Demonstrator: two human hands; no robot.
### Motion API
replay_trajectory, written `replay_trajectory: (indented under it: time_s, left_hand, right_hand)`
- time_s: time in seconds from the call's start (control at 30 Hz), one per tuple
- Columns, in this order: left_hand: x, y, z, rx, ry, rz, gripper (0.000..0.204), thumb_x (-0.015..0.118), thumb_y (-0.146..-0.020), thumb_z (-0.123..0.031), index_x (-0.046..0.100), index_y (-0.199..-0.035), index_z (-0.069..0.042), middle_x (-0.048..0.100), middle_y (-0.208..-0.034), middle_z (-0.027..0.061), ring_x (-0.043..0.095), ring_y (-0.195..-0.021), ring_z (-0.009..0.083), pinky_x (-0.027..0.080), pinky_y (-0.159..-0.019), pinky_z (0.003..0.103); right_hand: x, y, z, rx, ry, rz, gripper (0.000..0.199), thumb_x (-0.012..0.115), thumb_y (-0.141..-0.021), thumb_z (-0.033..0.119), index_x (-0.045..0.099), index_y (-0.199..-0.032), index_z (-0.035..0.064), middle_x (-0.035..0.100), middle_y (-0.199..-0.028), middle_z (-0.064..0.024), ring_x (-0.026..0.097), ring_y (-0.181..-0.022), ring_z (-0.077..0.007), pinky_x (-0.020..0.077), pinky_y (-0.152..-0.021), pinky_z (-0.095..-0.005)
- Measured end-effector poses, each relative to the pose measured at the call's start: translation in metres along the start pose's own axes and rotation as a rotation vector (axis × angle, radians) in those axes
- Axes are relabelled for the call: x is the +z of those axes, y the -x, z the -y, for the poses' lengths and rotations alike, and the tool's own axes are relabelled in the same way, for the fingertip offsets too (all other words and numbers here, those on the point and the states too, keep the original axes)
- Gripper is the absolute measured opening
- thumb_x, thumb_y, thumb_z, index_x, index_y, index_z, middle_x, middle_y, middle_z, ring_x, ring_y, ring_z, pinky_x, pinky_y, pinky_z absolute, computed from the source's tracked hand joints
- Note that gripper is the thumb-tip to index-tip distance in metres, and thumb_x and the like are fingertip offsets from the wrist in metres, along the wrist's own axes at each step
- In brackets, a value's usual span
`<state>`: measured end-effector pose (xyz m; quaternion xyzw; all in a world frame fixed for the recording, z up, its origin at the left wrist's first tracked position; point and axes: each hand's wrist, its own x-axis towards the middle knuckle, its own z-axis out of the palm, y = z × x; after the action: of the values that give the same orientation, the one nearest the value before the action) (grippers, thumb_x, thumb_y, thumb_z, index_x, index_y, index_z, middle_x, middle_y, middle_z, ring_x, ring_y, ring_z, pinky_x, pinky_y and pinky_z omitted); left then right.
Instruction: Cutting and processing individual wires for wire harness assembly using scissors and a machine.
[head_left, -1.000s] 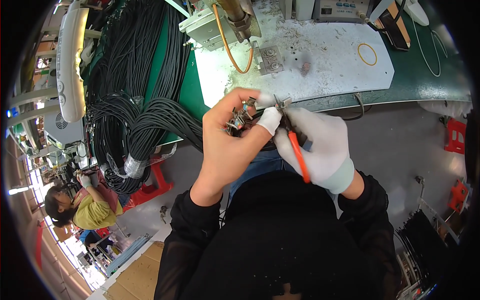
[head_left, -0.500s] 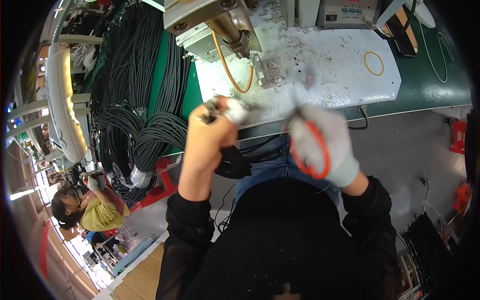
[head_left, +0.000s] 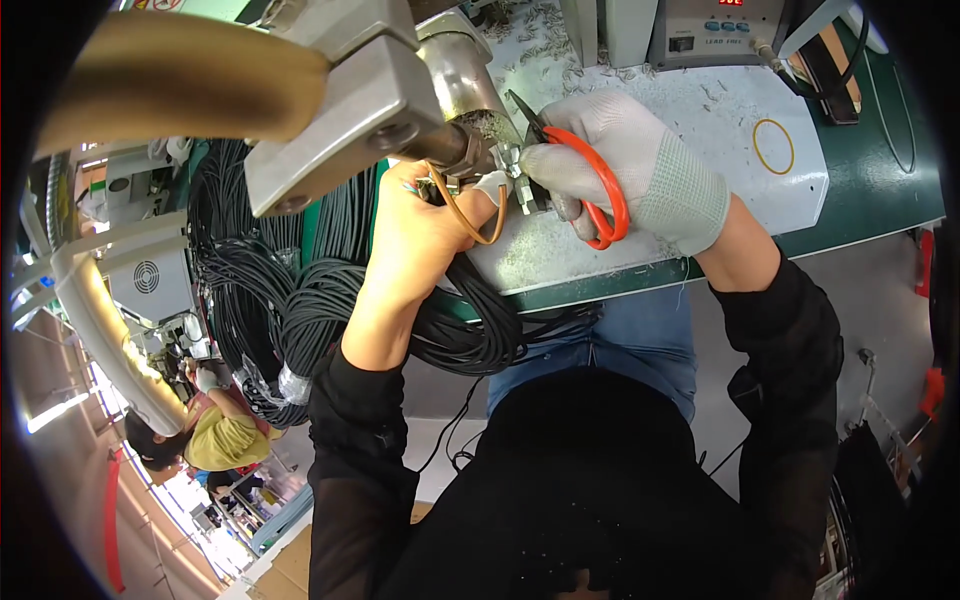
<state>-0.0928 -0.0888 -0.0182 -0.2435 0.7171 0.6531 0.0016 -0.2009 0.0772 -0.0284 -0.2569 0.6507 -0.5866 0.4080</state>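
- Left hand (head_left: 425, 225), bare with a taped fingertip, pinches a small metal connector (head_left: 505, 160) at the nozzle of the grey metal machine (head_left: 370, 95), far left of the white mat (head_left: 700, 110).
- Right hand (head_left: 640, 170), in a grey glove, is closed around orange-handled snips (head_left: 590, 185); blades point left, touching the connector.
- Black cable coil (head_left: 470, 325) hangs under the left wrist.
- Yellow rubber band (head_left: 773, 147) lies on the mat, right.

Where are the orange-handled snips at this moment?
In the head view, the orange-handled snips are in the gloved right hand, upper centre, over the white mat, blades pointing left toward the left hand.
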Motion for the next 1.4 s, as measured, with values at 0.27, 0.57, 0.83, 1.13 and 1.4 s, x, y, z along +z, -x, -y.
replay_trajectory:
  time_s: [0.27,0.57,0.83,1.13,1.4]
  left_hand:
    - [-0.004,-0.001,0.002,0.130,-0.148,-0.008,0.013,0.067,-0.071,-0.003,0.064,-0.083,0.001,0.056,-0.064,-0.0037,0.049,-0.058,0.0032,0.039,-0.053,0.020]
    - [-0.009,0.001,0.012,0.115,-0.168,0.007,0.029,0.067,-0.073,-0.006,0.063,-0.101,0.000,0.061,-0.089,0.0009,0.055,-0.078,0.0080,0.046,-0.068,0.025]
    - [-0.010,-0.002,0.007,0.081,-0.179,0.036,0.027,0.067,-0.075,-0.006,0.063,-0.101,-0.001,0.061,-0.086,0.0016,0.055,-0.073,0.0085,0.045,-0.064,0.024]
    - [-0.004,0.027,0.017,0.200,0.075,0.047,0.017,0.059,-0.091,-0.008,0.055,-0.106,0.000,0.057,-0.073,0.0033,0.052,-0.058,0.0098,0.042,-0.055,0.021]
    - [-0.013,0.069,0.035,0.207,0.569,0.100,0.014,0.051,-0.094,-0.005,0.053,-0.107,0.002,0.054,-0.073,0.0044,0.050,-0.056,0.0112,0.040,-0.053,0.021]
  right_hand:
    - [0.003,0.001,0.000,-0.024,-0.020,-0.032,0.030,0.059,-0.086,0.021,0.053,-0.067,-0.0011,0.054,-0.052,-0.0074,0.053,-0.040,-0.0137,0.0411,-0.037,-0.0261]
    - [0.003,-0.001,-0.007,-0.017,0.003,-0.021,0.029,0.060,-0.086,0.022,0.055,-0.069,-0.0023,0.054,-0.051,-0.0069,0.054,-0.039,-0.0142,0.0416,-0.037,-0.0261]
    - [0.002,-0.002,-0.009,-0.214,0.081,0.014,0.028,0.057,-0.086,0.021,0.056,-0.070,-0.0022,0.054,-0.052,-0.0071,0.054,-0.040,-0.0140,0.0424,-0.038,-0.0264]
    - [0.006,0.030,-0.013,-0.275,0.256,-0.244,0.022,0.055,-0.084,0.018,0.055,-0.073,-0.0009,0.053,-0.051,-0.0053,0.054,-0.041,-0.0124,0.0422,-0.040,-0.0256]
    - [-0.020,0.134,-0.007,0.306,0.345,-0.582,0.018,0.056,-0.085,0.015,0.057,-0.085,-0.0025,0.051,-0.057,-0.0010,0.051,-0.047,-0.0084,0.0390,-0.045,-0.0243]
